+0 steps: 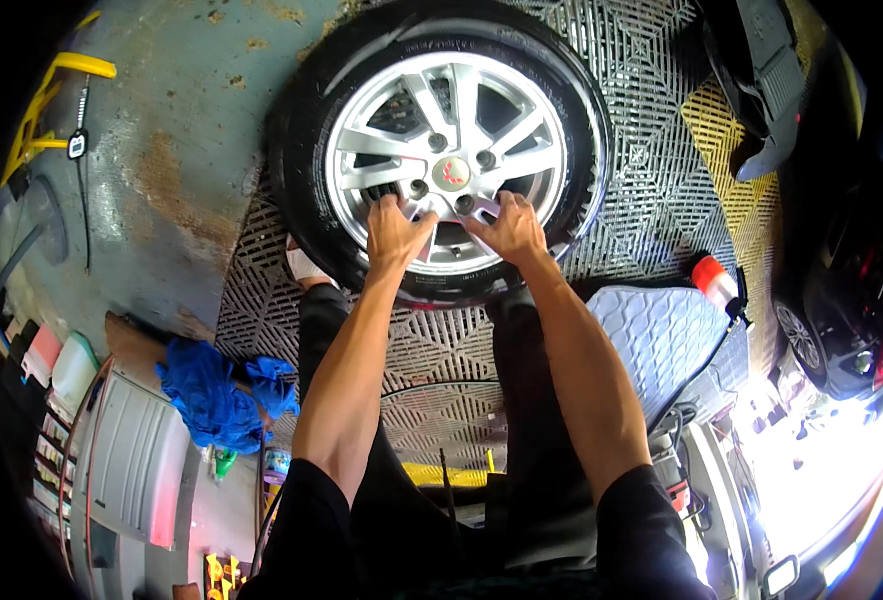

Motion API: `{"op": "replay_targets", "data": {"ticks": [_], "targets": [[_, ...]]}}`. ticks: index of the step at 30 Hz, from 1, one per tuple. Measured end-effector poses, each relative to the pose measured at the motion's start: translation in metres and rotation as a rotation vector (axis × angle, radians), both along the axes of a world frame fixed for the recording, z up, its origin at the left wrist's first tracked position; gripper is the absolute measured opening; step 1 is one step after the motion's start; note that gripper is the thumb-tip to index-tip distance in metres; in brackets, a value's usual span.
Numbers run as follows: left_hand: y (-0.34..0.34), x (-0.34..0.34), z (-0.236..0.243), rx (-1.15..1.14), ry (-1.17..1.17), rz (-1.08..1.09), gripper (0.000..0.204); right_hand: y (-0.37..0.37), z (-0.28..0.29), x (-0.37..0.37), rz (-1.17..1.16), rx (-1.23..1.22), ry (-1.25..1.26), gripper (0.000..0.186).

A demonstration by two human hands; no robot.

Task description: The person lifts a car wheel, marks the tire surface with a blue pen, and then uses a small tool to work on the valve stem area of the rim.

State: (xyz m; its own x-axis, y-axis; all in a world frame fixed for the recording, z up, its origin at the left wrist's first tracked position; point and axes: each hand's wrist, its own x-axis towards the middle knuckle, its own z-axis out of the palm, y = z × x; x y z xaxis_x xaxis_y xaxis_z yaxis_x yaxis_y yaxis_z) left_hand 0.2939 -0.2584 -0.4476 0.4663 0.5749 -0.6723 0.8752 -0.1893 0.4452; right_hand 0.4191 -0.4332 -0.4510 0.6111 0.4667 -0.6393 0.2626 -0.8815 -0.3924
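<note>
A car wheel point(401, 160) with silver spokes, a black tyre and a red-marked centre cap fills the upper middle of the head view, above my legs. My left hand point(393, 230) grips a lower-left spoke, fingers hooked into the opening inside the rim and thumb toward the middle. My right hand point(509, 228) holds the matching lower-right spoke the same way. Several dark bolt holes surround the cap. My fingertips are partly hidden among the spokes.
Grid floor mat point(646, 150) lies beneath. At left are yellow tools point(71, 65), blue cloth point(201, 390) and a grey cabinet point(141, 460). At right are a padded board point(651, 340), a red-and-white cylinder point(711, 280) with hose and a dark car point(851, 320). A bright glare covers the lower right.
</note>
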Motion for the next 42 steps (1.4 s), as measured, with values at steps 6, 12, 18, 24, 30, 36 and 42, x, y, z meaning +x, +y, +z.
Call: {"op": "replay_targets", "data": {"ticks": [6,12,18,24,30,36,42], "targets": [[0.017,0.013,0.080,-0.211,0.116,-0.097,0.069,-0.021,0.046,0.005,0.036,-0.050,0.186,0.085],[0.058,0.024,0.190,-0.559,0.304,-0.141,0.084,0.039,0.186,0.046,0.379,-0.341,0.555,0.081],[0.111,0.099,0.180,-0.989,0.278,-0.035,0.105,0.053,0.191,0.100,0.247,-0.221,0.429,0.071],[0.165,0.150,0.186,-0.966,0.339,0.027,0.078,0.072,0.341,0.087,0.220,0.268,-0.139,0.052],[0.206,0.192,0.211,-0.660,0.112,-0.253,0.073,0.089,0.393,0.043,0.080,0.389,-0.406,0.035],[0.260,0.124,0.331,-0.056,-0.645,-0.044,0.049,0.114,0.384,0.042,0.062,0.346,-0.599,0.024],[0.163,-0.093,0.364,-0.060,-0.668,0.797,0.047,0.157,0.396,0.025,0.174,0.305,-0.756,0.008]]}}
